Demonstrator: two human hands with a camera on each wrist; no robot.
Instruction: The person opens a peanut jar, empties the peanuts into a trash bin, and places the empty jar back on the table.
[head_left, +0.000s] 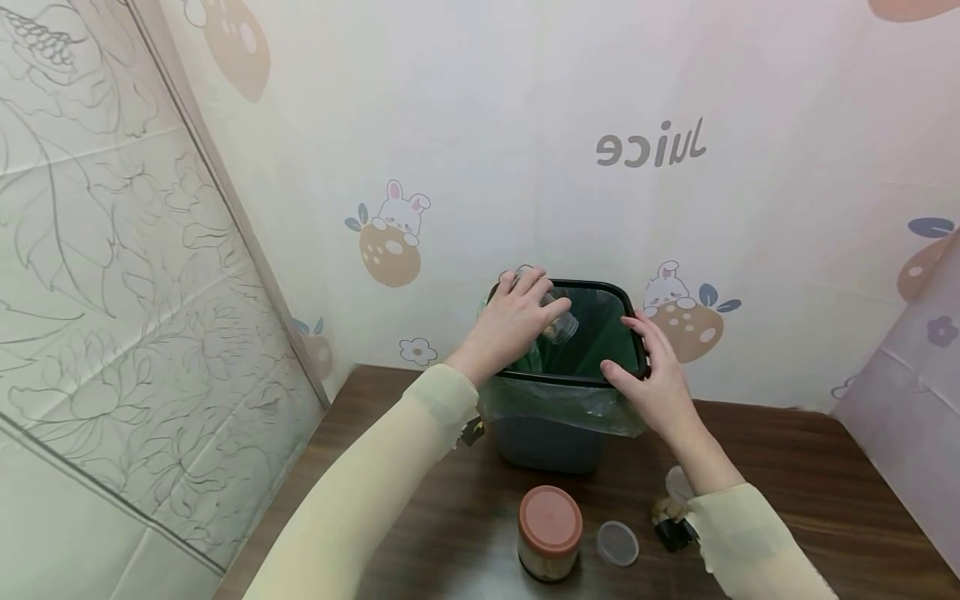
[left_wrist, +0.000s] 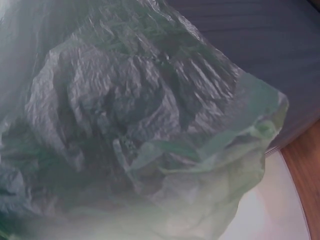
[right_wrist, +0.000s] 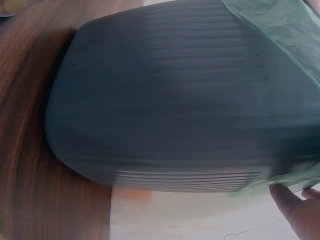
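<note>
A dark trash bin (head_left: 547,446) stands on the table, lined with a green translucent bag (head_left: 555,400) folded down over its black rim. Over its opening, my left hand (head_left: 517,317) grips a small clear jar (head_left: 561,327), tilted with one end down toward the inside. The fingers cover the jar's middle. My right hand (head_left: 656,383) holds the bin's right rim, thumb at the near inner side and fingers farther back. Crumpled bag (left_wrist: 125,100) fills most of the left wrist view. The bin's ribbed side (right_wrist: 165,100) takes up the right wrist view.
In front of the bin stands a jar with an orange lid (head_left: 551,521). Beside it lies a clear round lid (head_left: 618,543). A whitish round piece (head_left: 678,483) is partly hidden behind the right wrist. A patterned curtain (head_left: 487,167) hangs close behind the wooden table (head_left: 420,533).
</note>
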